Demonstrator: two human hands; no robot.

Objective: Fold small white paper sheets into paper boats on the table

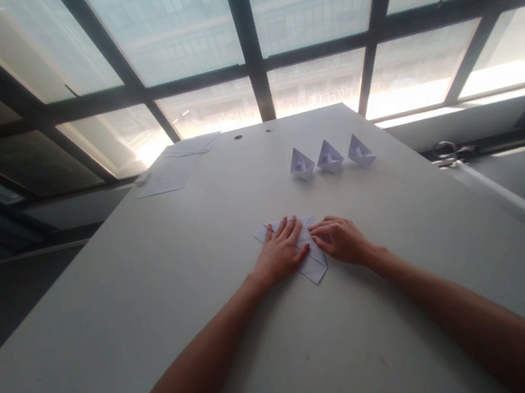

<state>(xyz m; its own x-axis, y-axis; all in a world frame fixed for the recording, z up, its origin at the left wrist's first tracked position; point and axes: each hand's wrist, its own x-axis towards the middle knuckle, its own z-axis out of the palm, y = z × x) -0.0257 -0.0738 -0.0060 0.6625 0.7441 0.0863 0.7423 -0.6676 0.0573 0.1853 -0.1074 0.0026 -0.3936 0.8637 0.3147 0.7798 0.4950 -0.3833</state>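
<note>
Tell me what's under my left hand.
Folded white paper lies under your left hand, its lower tip showing; the part your hand covers cannot be seen.

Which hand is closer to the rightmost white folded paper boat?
Right. The right hand is nearer the person than the rightmost white folded paper boat and slightly left of it; the left hand is farther left, flat on white folded paper.

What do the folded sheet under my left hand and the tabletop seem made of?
Folded sheet: matte white paper, judging by its thin layers and straight creases. Tabletop: probably white laminate, from its smooth, faintly shiny surface; could be painted.
</note>
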